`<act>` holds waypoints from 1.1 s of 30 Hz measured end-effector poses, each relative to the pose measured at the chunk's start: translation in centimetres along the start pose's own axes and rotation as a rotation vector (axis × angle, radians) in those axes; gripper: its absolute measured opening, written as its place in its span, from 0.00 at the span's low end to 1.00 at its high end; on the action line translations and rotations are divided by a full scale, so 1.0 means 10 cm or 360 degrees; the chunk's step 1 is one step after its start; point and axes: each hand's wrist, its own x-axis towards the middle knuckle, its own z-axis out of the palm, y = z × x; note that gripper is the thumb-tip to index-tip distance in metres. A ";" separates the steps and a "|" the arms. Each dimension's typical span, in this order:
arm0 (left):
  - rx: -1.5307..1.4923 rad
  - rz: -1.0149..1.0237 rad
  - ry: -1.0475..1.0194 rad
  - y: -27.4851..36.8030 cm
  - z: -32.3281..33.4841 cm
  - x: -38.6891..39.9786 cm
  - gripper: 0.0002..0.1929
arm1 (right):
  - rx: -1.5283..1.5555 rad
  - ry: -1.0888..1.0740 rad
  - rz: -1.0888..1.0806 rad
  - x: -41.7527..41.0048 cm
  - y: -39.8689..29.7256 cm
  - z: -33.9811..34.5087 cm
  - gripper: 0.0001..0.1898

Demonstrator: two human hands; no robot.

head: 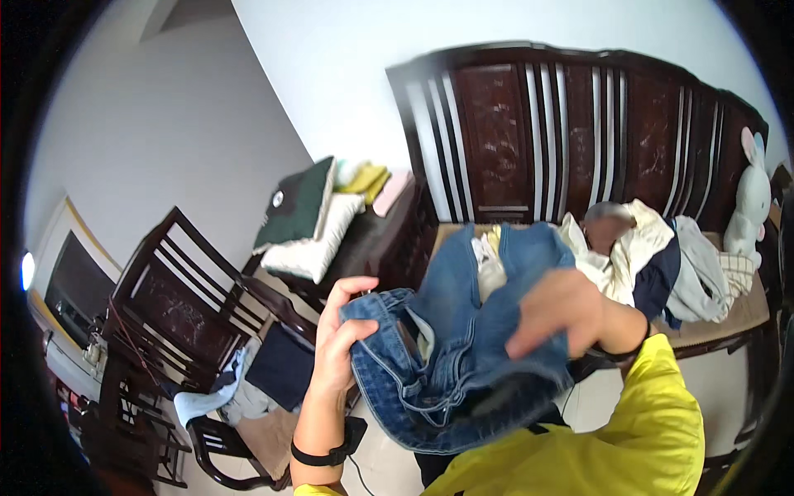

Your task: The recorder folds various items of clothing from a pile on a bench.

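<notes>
A pair of blue denim jeans [446, 316] hangs in front of me, with the waistband towards me and the legs reaching the seat of a wooden bench [695, 335]. My left hand [338, 335] grips the waistband at its left corner, thumb on the near side. Motion blurs my right hand [561, 313], which is over the right side of the jeans; whether its fingers hold the denim is unclear. Between the two legs, pale and yellowish cloth [490, 266] shows on the seat behind.
Cream garments [645, 235], a navy garment [654, 285] and a grey garment [698, 260] lie along the bench near a plush rabbit [747, 204]. Cushions [298, 208] rest on a dark side table [388, 239]. A wooden armchair [186, 297] at left holds a folded navy garment [282, 366].
</notes>
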 end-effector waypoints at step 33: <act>0.0456 0.0997 0.0541 0.84 0.32 1.04 0.13 | 0.0628 0.0415 0.0429 1.27 0.83 -0.87 0.31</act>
